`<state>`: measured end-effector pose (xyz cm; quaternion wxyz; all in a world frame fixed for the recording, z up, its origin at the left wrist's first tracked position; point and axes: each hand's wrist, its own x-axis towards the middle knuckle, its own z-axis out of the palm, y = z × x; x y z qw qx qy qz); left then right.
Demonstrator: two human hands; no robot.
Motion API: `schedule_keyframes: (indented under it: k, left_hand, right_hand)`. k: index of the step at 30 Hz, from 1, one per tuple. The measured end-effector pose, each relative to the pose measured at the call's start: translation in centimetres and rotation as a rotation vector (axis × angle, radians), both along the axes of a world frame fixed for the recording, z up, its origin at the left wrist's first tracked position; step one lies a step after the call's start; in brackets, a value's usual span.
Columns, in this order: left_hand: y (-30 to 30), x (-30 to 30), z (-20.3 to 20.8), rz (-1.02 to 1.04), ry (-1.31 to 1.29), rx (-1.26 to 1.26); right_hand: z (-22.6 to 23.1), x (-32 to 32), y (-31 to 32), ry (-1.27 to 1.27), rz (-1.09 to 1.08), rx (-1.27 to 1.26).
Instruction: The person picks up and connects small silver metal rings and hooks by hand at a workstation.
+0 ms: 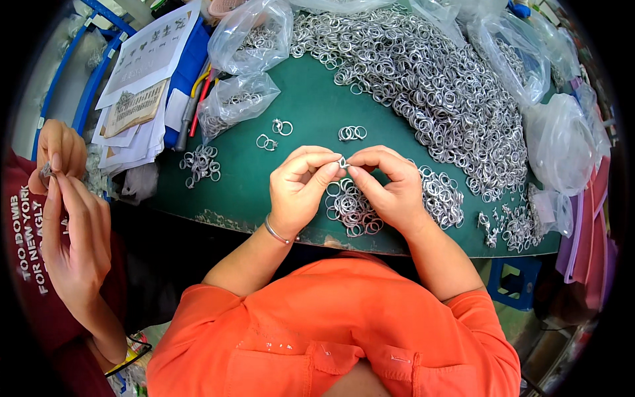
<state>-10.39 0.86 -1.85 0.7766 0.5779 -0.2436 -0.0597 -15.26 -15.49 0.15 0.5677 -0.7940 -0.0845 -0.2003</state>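
Note:
Between my fingertips I pinch one small silver ring point(342, 163) above the green tabletop. My left hand point(305, 180), with a bangle on its wrist, grips it from the left by thumb and forefinger. From the other side my right hand point(387, 180) holds it, also closed in a pinch. A loose pile of rings point(352, 210) lies just below the hands, and a second pile point(442, 197) is right of my right hand. Beyond my fingers sits a short row of rings point(352, 133). Two small ring groups lie farther left, one of them here point(282, 127).
A huge heap of rings point(423, 79) covers the table's far right. Clear plastic bags point(251, 36) stand along the back and right. Papers point(142, 59) and tools are at left, near a small ring pile point(200, 165). A co-worker's hands point(73, 218) hold something small at far left.

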Motion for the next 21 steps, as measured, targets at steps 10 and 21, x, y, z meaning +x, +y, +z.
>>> schedule_keyframes:
  k: [10,21]
  left_hand:
    - [2.6,0.3,2.0,0.334,-0.229,0.423]
    - [8.6,2.3,3.3,0.24,-0.085,0.991]
  right_hand:
    - [-0.6,0.0,0.1,0.146,-0.021,0.034]
    - [-0.1,-0.2,0.5,0.062,-0.027,0.022]
